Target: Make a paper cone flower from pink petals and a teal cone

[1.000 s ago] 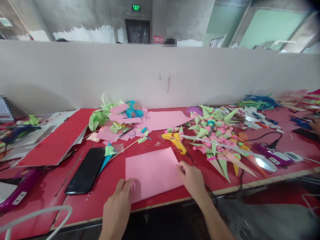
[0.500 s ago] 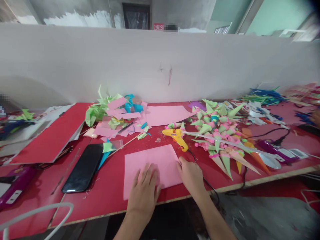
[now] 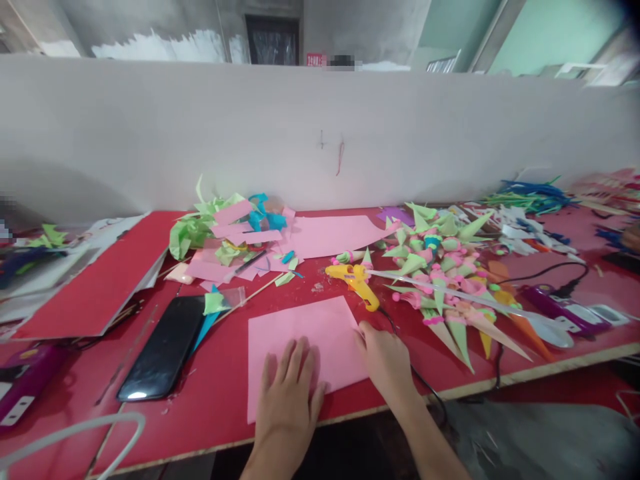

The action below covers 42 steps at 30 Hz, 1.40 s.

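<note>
Head view: presses the pink paper (image 3: 337, 337), near the black phone (image 3: 163, 350) and yellow glue gun (image 3: 357, 283), onto the red surface (image 3: 210, 413) with the left hand (image 3: 287, 403) open. Touches its right edge with the right hand (image 3: 387, 360) curled; cannot tell if pinching.
</note>
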Available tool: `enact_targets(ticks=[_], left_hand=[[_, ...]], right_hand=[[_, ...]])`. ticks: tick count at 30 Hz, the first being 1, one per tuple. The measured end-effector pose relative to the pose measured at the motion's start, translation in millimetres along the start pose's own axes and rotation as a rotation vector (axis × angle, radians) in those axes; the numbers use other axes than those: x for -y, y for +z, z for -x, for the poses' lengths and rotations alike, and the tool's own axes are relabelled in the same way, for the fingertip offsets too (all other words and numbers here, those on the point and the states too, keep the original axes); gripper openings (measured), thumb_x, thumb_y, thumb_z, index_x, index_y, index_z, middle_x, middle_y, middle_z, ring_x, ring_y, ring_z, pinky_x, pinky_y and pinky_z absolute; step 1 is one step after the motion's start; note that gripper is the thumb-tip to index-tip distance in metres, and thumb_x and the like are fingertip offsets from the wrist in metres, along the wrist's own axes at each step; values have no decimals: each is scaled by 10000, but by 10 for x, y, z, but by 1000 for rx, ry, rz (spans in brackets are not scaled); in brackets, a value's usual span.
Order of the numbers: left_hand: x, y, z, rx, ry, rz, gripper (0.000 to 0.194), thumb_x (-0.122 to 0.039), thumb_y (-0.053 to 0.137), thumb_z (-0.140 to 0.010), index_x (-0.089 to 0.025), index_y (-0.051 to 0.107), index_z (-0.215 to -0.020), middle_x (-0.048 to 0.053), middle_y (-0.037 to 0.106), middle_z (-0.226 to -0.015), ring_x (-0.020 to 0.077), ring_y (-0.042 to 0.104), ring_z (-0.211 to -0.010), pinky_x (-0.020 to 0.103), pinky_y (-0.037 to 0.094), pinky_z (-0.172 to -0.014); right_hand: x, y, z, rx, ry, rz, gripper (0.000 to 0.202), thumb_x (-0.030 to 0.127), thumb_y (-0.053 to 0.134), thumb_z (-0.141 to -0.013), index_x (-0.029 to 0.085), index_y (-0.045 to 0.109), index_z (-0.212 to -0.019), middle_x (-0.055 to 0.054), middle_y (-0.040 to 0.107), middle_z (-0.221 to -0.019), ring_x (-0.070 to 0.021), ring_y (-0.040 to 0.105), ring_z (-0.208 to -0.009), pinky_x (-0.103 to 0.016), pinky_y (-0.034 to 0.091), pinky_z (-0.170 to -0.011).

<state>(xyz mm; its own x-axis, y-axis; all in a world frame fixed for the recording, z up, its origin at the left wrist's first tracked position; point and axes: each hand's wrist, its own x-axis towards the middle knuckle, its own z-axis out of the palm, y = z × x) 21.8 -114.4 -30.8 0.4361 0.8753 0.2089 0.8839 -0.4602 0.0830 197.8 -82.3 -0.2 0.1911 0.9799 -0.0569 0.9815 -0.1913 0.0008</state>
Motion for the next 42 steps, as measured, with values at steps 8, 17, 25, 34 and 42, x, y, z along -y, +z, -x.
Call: enact_targets(ticks=[8, 17, 25, 34, 42], left_hand=[[24, -25, -7, -14, 10, 10, 430, -332, 373, -843, -203, 439, -1248, 66, 432, -1315, 245, 392, -1191, 447, 303, -963], [74, -27, 10, -34, 35, -47, 446, -388, 341, -857, -241, 394, -1275, 17, 397, -1342, 215, 382, -1203, 405, 326, -960], [121, -17, 25, -28, 72, -66, 448, -360, 319, -870, -248, 343, -1303, -4, 366, -1360, 210, 353, -1225, 402, 312, -976], [98, -27, 24, -8, 33, -64, 450, -352, 327, -861, -244, 360, -1297, 3, 362, -1361, 216, 350, -1226, 424, 292, -983], [181, -39, 49, 5, 39, -8, 482, -393, 351, -851, -276, 308, -1317, -7, 341, -1375, 208, 333, -1240, 399, 294, -992]], right_hand=[[26, -9, 3, -25, 2, 0, 251, 290, 369, -874, 186, 597, -866, -91, 670, -667, -214, 648, -664, -257, 382, -568], [63, -32, -2, -31, 47, 3, 272, 275, 363, -877, 159, 607, -841, -103, 675, -686, -223, 651, -673, -273, 418, -583], [70, -44, -3, -30, 64, -6, 250, 266, 380, -866, 157, 602, -833, -104, 672, -671, -235, 652, -676, -284, 430, -582], [75, -60, -21, -19, 60, -20, 239, 262, 385, -869, 163, 602, -858, -109, 675, -698, -228, 653, -684, -279, 430, -593], [80, -64, -12, -4, 98, -51, 241, 279, 393, -865, 166, 605, -842, -108, 671, -700, -236, 648, -703, -285, 421, -589]])
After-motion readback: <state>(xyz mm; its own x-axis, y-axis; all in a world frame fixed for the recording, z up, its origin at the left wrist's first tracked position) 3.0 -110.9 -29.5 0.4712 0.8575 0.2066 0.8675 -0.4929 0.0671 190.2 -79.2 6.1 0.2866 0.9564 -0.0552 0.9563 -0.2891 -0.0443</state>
